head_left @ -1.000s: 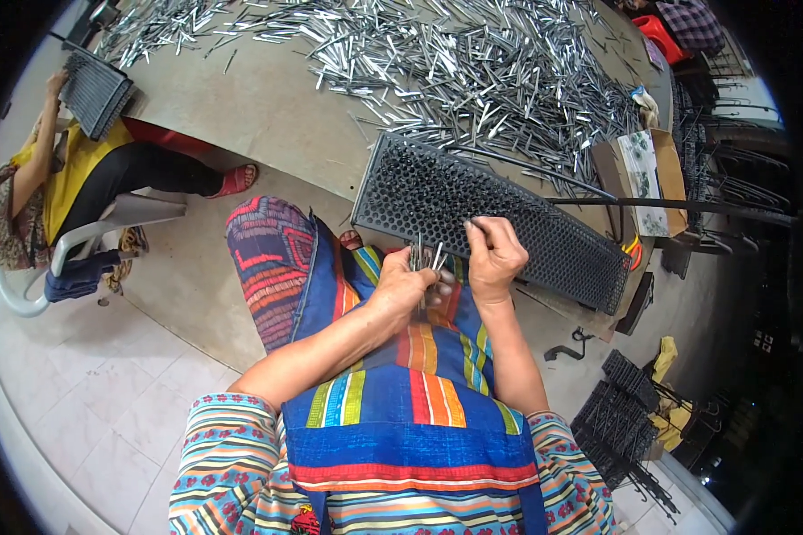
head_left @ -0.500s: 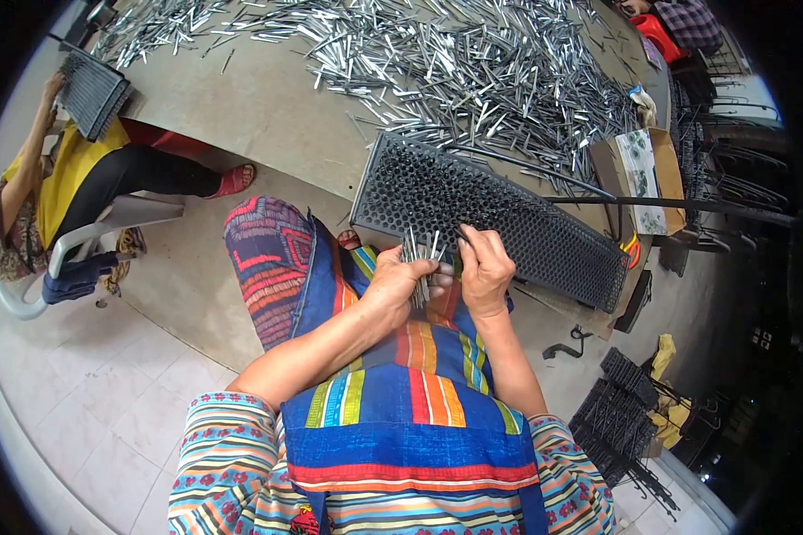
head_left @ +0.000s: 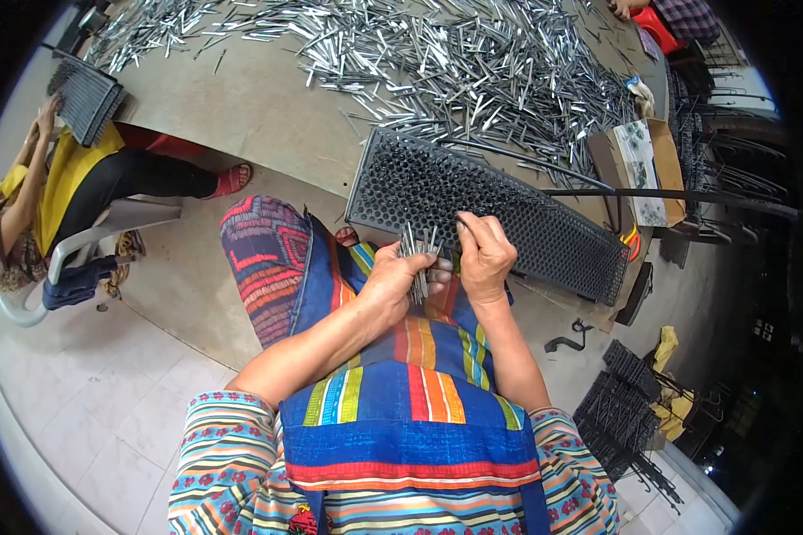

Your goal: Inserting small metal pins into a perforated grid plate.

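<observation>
A bundle of thin metallic strips [head_left: 409,241] stands upright in my left hand [head_left: 389,283], whose fingers are closed round it. Just to the right, my right hand [head_left: 487,260] is raised at the near edge of a long black rack [head_left: 553,245] full of round holes. Its thumb and fingertips are pinched together over the holes; whatever they hold is too small to make out. The rack slants from upper left to lower right, its far side resting by the table. Some of its holes at the left look filled with dark pieces.
A wide pile of loose metallic strips [head_left: 473,85] covers the far table [head_left: 250,98]. At right stand an open cardboard box [head_left: 660,169], a dark rod [head_left: 705,198] and orange-handled scissors [head_left: 632,241]. A co-worker in yellow [head_left: 52,209] sits at left with another rack [head_left: 87,102].
My right hand has risen slightly, its fingertips farther over the rack. My left hand keeps hold of the bundle. The co-worker's hands have shifted at the other rack.
</observation>
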{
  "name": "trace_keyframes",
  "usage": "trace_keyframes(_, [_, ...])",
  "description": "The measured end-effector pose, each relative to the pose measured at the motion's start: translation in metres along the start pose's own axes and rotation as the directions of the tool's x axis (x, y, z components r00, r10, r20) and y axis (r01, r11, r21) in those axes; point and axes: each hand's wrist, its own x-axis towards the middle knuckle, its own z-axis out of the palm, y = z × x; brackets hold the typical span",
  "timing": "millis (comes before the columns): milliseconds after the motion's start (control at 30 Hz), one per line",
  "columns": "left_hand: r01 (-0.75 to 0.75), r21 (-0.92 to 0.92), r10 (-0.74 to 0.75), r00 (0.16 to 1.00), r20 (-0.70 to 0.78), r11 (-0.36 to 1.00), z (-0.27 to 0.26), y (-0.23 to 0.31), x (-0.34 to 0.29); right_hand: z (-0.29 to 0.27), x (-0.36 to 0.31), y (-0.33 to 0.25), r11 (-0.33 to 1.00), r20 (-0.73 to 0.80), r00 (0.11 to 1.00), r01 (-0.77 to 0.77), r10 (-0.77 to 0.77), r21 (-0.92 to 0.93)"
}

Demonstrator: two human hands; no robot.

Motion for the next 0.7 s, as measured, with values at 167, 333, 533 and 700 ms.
trace_keyframes(167, [0.0, -0.009, 0.0, 1.0, 0.013, 1.0, -0.001, -0.001, 0.0, -0.002, 0.003, -0.004, 0.999, 0.033, 0.999, 0.016, -0.014, -0.049])
trace_keyframes(333, [-0.005, -0.028, 0.006, 0.999, 0.039, 1.0, -0.002, 0.002, -0.003, -0.012, -0.009, -0.007, 1.0, 0.051, 0.999, -0.014, 0.013, 0.027])
trace_keyframes(533, [-0.029, 0.027, 0.028, 0.999, 0.029, 0.999, 0.0, -0.001, -0.005, -0.005, -0.028, 0.007, 0.668, 0.418, 0.852, -0.512, 0.315, 0.54])
trace_keyframes(700, [-0.07, 0.105, 0.067, 0.997, 0.03, 0.992, 0.001, -0.004, -0.008, -0.007, -0.019, 0.001, 0.317, 0.494, 0.688, -0.703, 0.532, 0.637])
